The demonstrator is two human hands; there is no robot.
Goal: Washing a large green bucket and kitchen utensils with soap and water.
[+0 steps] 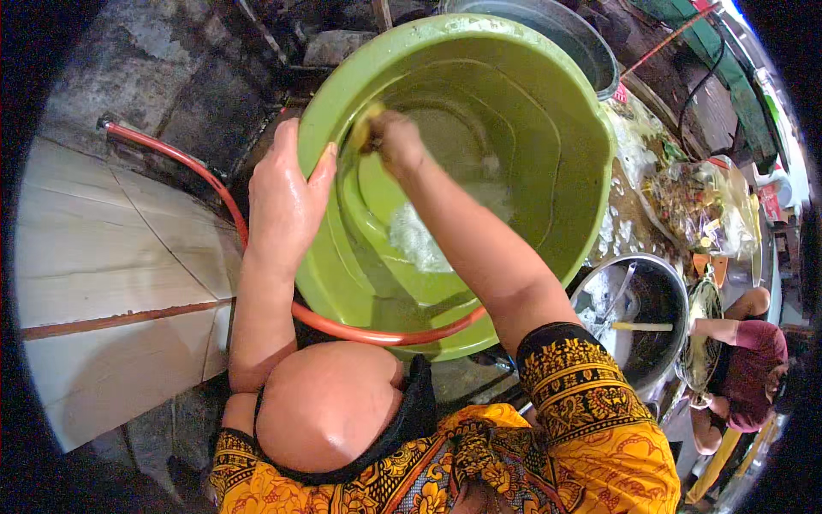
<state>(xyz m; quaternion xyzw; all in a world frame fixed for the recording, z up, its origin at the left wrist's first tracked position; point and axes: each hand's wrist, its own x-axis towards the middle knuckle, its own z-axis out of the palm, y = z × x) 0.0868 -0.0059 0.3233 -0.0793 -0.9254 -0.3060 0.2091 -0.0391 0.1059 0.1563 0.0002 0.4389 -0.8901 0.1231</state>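
Note:
A large green plastic basin tilts in front of me with its mouth towards me. My left hand grips its left rim, thumb on the inner side and fingers outside. Inside the basin, my right hand presses a yellow sponge against the left inner wall; the hand is slightly blurred and hides part of the sponge. White suds lie low in the basin, beneath my right forearm. An orange-red hose runs under my left forearm and across the basin's near rim.
White tiles stand at the left. Behind the basin is a grey tub. To the right are a metal pot holding suds and utensils, and a clear plastic bag of food scraps. A person in a maroon shirt sits at far right.

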